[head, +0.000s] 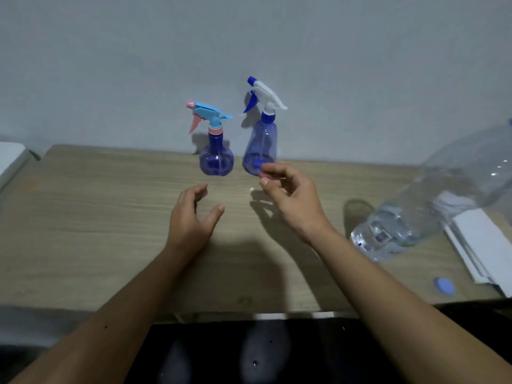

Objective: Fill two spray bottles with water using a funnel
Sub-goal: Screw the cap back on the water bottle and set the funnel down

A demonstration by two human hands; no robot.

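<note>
Two blue see-through spray bottles stand at the back of the wooden table, against the wall. The round, short spray bottle has a light-blue and pink trigger head. The taller spray bottle has a white and dark-blue head. My left hand hovers over the table in front of the round bottle, fingers relaxed and empty. My right hand is just in front of the tall bottle's base, with index finger and thumb loosely curled and slightly apart. A small blue patch shows at the bottle's base beside my fingertips. No funnel is in view.
A large clear water bottle stands at the right of the table with some water at its bottom. Its blue cap lies near the front edge. White sheets lie at the far right. A white object sits at the left edge.
</note>
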